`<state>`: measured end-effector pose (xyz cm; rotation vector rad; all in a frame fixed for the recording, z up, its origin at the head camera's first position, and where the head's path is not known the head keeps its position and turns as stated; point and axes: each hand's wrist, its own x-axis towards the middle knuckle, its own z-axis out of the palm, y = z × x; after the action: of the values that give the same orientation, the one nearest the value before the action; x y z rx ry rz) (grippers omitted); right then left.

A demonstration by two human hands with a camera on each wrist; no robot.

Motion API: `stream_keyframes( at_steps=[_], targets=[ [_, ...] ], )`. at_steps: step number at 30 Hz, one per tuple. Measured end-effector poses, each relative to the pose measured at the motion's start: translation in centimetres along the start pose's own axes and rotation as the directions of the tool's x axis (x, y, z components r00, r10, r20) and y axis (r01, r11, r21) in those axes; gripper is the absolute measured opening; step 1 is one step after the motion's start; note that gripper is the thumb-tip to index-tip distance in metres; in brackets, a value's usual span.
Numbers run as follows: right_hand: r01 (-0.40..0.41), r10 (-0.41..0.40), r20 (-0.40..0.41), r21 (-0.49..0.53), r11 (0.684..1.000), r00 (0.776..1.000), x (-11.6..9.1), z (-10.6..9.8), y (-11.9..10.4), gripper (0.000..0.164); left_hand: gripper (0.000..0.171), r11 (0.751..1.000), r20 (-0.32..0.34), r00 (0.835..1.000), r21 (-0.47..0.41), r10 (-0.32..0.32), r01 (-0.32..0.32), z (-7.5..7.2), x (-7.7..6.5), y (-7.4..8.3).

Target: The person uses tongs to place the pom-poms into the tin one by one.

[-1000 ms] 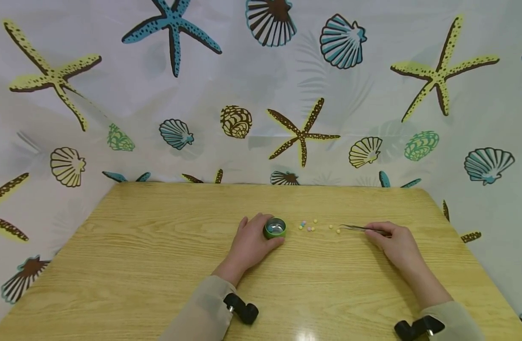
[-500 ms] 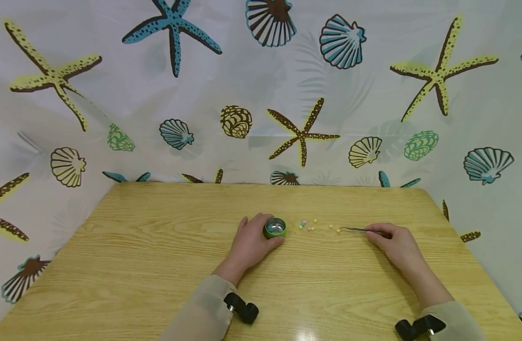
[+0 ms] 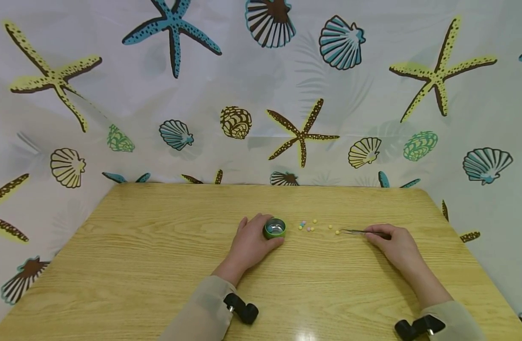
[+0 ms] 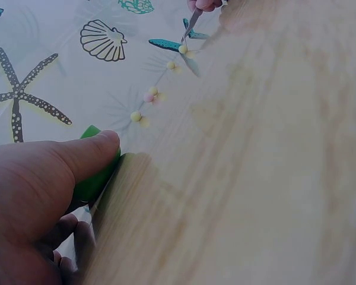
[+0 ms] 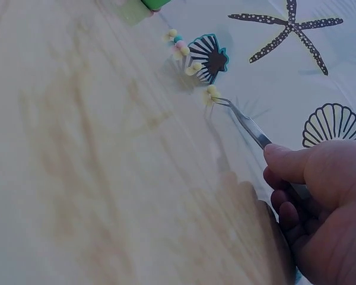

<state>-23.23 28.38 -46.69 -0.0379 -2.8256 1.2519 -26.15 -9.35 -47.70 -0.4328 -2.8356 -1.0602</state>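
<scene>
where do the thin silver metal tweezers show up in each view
Head: thin silver metal tweezers, right of and below centre, in the right hand
Left wrist: tweezers near the top edge, just right of centre
Right wrist: tweezers, right of centre, slanting up and left
Landmark in all three: small round green tin

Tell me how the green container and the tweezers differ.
Shape: the green container is short and round, while the tweezers are long and slender with fine tips.
Colour: the container is green outside, the tweezers metallic grey.
Pose: the container stands with its opening up; the tweezers extend sideways, tips close to a yellow ball.
Shared: both are held, the container by the left hand, the tweezers by the right hand.
</scene>
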Motion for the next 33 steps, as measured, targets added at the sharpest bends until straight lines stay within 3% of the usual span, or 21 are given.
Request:
stream_keyframes(
  at_steps=[33],
  targets=[
    [0.006, -0.006, -0.01, -0.006, 1.0, 1.0, -0.19, 0.22, -0.43, 0.033, 0.063, 1.0, 0.002, 1.0, 0.007, 0.008, -0.008, -0.07, -0.04, 0.05]
  ],
)
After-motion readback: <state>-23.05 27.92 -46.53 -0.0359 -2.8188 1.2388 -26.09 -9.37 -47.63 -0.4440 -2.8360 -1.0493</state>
